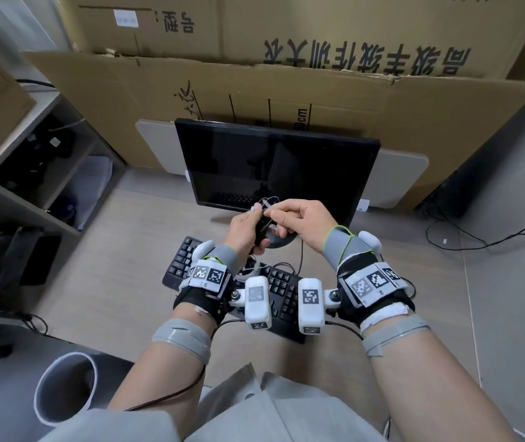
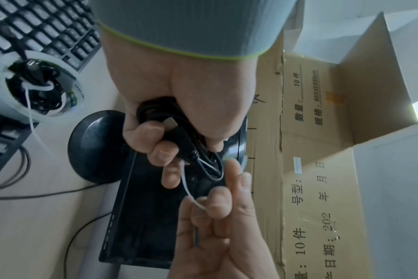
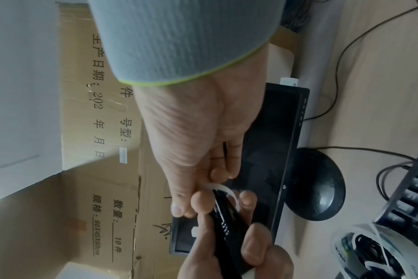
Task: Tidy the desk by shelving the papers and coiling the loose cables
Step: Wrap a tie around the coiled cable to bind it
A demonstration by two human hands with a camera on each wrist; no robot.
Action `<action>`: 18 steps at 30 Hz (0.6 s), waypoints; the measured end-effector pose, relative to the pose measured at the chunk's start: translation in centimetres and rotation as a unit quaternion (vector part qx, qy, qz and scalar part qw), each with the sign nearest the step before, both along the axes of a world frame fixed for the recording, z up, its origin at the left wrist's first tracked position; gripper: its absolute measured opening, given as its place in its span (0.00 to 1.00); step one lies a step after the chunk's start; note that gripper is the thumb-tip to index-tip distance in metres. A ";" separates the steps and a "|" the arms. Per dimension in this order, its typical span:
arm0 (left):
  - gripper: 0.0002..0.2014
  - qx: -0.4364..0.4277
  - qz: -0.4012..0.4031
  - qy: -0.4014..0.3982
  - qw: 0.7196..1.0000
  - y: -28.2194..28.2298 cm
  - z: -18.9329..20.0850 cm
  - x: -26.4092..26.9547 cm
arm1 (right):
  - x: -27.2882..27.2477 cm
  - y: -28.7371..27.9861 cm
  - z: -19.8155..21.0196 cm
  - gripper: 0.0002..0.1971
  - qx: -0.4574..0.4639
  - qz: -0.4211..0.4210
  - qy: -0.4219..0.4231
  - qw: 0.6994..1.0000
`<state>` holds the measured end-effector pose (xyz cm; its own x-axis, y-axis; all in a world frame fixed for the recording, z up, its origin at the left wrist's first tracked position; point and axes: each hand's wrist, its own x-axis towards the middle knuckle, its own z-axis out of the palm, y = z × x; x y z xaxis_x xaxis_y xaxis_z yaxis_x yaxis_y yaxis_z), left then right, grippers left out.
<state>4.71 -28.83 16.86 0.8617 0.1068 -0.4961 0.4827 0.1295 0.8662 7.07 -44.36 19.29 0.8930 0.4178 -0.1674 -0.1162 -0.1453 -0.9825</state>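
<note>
Above the keyboard (image 1: 239, 279), in front of the dark monitor (image 1: 277, 167), I log the following:

Item, coiled black cable (image 2: 179, 136): bunched in my left hand (image 1: 245, 228), fingers (image 2: 143, 136) clenched round the loops, one plug end sticking out of the fist; held clear of the desk (image 1: 101, 266).

Item, white zip tie (image 2: 186, 181): looped about the bundle, its free tail pinched between thumb and fingertips of my right hand (image 1: 299, 221).

Item, white tub (image 2: 34, 88): sits on the keyboard, already holding a tied black cable.

Item, loose cables (image 1: 478, 237): lying on the desk right of the monitor, not yet coiled.

Item, papers (image 1: 95, 170): a white stack seems to sit in the shelf unit at left; too dim to confirm.

Step in hand, by my judgement: cinching the tie. To do it well, keep the left fist tight so no loop springs free, draw the tail straight along its own line, and seat the band mid-bundle, away from the plug
</note>
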 end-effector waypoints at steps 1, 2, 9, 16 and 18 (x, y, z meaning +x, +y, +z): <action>0.19 0.012 -0.009 -0.001 1.000 -0.1 0.2 0.0 | 0.0 0.1 0.1 0.09 -0.010 -0.011 0.008 1.000; 0.17 0.023 -0.018 -0.001 1.000 -0.2 0.3 -0.1 | 0.0 0.2 0.2 0.09 -0.020 -0.018 0.012 1.000; 0.23 0.027 -0.065 -0.024 0.997 -0.7 1.0 -0.4 | 0.2 0.1 0.4 0.10 -0.012 -0.047 0.036 0.998; 0.24 0.030 -0.085 -0.033 0.995 -0.6 0.8 -0.3 | 0.2 -0.4 0.1 0.10 -0.027 -0.045 0.030 0.998; 0.24 0.029 -0.087 -0.037 0.995 -0.6 0.7 -0.3 | 0.2 -0.5 0.1 0.10 -0.025 -0.043 0.031 0.998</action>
<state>4.40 -29.47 17.61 0.9034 -0.0210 -0.4282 0.4283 -0.0024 0.9036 7.30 -44.86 19.34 0.9122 0.3303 -0.2424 -0.1907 -0.1813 -0.9648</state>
